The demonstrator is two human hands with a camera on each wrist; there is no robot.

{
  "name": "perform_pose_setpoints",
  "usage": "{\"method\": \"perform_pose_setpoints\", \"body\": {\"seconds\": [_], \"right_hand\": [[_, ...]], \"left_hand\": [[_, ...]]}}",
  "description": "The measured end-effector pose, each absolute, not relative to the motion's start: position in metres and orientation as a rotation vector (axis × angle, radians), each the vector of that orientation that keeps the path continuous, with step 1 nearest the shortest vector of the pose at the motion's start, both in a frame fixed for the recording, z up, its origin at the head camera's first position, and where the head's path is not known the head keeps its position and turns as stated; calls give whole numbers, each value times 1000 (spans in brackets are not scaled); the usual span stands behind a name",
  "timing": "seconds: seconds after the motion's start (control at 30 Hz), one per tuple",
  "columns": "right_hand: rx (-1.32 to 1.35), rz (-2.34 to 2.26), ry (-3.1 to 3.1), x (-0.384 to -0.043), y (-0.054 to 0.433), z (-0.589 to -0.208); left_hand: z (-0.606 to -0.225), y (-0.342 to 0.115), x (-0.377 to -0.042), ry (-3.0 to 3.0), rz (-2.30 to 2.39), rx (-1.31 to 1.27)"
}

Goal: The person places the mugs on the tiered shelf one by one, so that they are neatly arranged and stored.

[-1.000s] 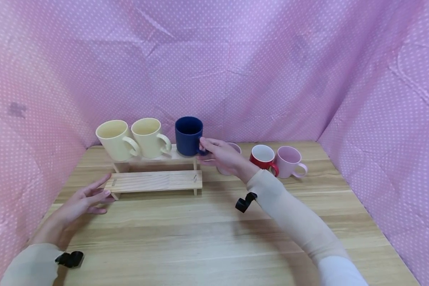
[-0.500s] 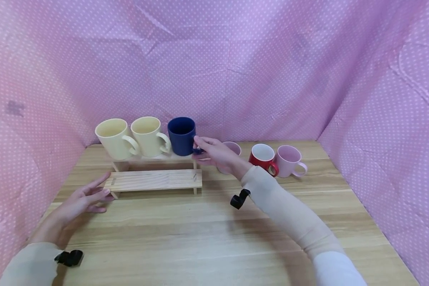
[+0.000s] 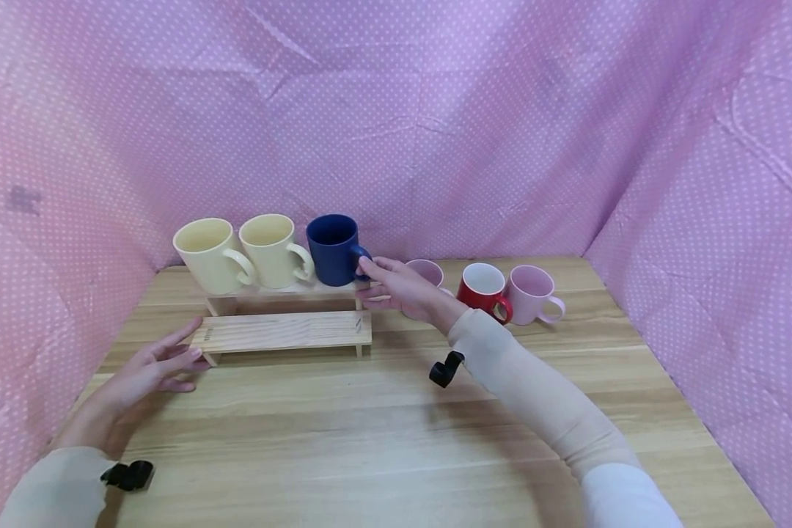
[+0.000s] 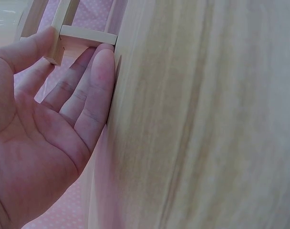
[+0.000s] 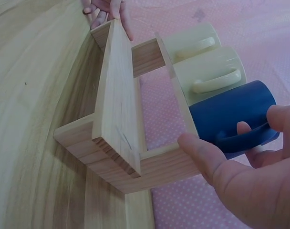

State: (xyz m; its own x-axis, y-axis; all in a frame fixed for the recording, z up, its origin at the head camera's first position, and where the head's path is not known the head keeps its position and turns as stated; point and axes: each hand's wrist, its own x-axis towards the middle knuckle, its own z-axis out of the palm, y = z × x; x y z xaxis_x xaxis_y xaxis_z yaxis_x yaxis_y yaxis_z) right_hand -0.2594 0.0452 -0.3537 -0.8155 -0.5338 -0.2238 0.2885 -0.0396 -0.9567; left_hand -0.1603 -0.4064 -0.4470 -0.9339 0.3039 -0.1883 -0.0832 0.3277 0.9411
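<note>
A dark blue mug (image 3: pixel 332 253) stands upright at the right end of the upper tier of a two-tier wooden rack (image 3: pixel 280 331). My right hand (image 3: pixel 404 290) holds its handle, thumb on the outside and a fingertip showing through the loop in the right wrist view. Another finger of that hand (image 5: pixel 202 155) reaches to the rack's upper board. Left of the blue mug on the same tier are two cream mugs, one at the end (image 3: pixel 210 253) and one in the middle (image 3: pixel 273 249). My left hand (image 3: pixel 141 374) holds the left end of the lower board between thumb and fingers.
Right of the rack on the wooden table (image 3: pixel 383 440) stand a pink mug (image 3: pixel 425 273), partly behind my right hand, a red mug (image 3: pixel 480 287) with a white inside, and another pink mug (image 3: pixel 528 293). Pink dotted cloth (image 3: pixel 396 132) hangs around the back and sides.
The blue mug has moved left, closer to the middle cream mug, and down onto the upper tier. My right fingers have loosened a little at its handle. The left hand stays put.
</note>
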Motion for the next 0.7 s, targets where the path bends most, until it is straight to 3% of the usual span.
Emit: {"method": "perform_pose_setpoints", "body": {"seconds": [0.7], "right_hand": [[-319, -1823, 1601, -260, 66, -361]], "left_hand": [[-447, -406, -158, 2267, 1636, 189]]}}
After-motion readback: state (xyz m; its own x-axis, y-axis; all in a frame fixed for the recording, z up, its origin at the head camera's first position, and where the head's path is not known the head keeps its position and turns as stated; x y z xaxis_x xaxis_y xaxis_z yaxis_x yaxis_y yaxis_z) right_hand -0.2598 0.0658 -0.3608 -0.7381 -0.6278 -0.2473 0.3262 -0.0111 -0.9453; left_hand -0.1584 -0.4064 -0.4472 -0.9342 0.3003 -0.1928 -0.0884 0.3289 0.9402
